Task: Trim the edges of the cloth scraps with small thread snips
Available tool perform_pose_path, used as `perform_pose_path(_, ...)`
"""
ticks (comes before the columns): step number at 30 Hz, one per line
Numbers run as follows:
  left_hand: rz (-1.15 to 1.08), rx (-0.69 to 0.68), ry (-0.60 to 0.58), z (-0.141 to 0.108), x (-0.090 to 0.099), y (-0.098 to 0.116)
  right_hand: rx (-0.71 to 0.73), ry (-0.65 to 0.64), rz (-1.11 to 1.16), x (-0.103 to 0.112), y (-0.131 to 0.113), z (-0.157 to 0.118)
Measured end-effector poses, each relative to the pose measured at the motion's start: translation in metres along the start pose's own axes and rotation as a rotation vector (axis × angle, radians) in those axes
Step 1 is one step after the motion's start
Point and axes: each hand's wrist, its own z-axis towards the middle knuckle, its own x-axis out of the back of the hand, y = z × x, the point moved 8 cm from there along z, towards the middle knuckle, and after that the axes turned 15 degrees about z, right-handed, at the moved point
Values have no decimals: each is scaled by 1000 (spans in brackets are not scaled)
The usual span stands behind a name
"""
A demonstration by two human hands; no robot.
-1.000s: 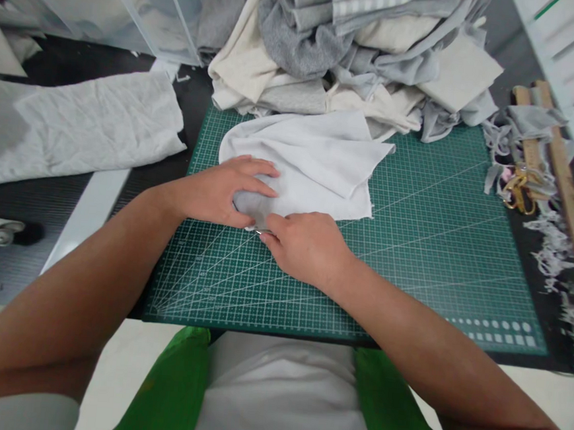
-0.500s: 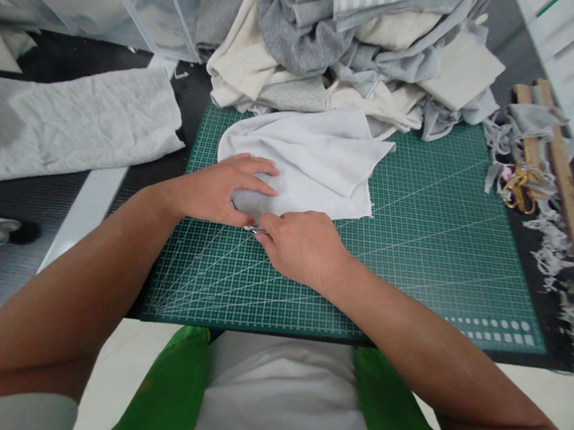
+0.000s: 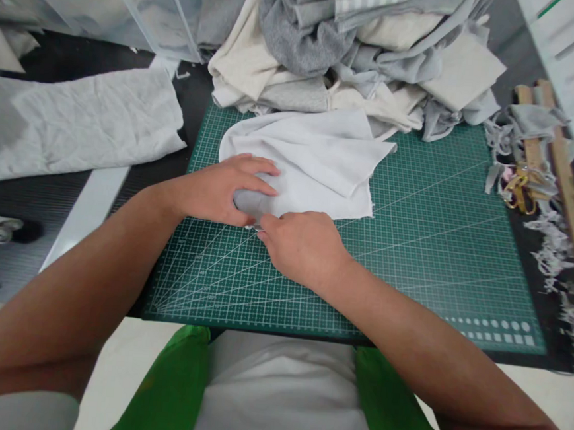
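A piece of white cloth (image 3: 316, 154) lies partly folded on a green cutting mat (image 3: 413, 251). My left hand (image 3: 234, 188) rests on its left part, fingers spread and flat, with the thumb at the near edge. Between its thumb and fingers shows a grey patch of fabric (image 3: 253, 202). My right hand (image 3: 304, 246) is closed in a pinch at that same near edge, its fingertips close to the left thumb. A small thin metal tool (image 3: 258, 228) barely shows at the pinch; its kind is hidden by the fingers.
A heap of grey and cream cloths (image 3: 320, 52) covers the mat's far edge. Light grey fabric (image 3: 105, 121) lies at left, by clear plastic bins (image 3: 148, 12). Wooden rulers (image 3: 568, 184), gold-handled scissors (image 3: 520, 190) and fabric scraps (image 3: 552, 252) lie at right.
Both hands stay nearly in place on the cloth. Less of the metal tool shows at my right fingertips than before.
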Motion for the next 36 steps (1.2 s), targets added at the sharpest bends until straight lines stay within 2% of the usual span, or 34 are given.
perform_pose_path(21, 0, -2, 2, 0, 1, 0, 21, 23, 43, -1, 7, -2)
perform_pose_path(36, -10, 8, -7, 1, 1, 1, 6, 1, 10, 0, -2, 0)
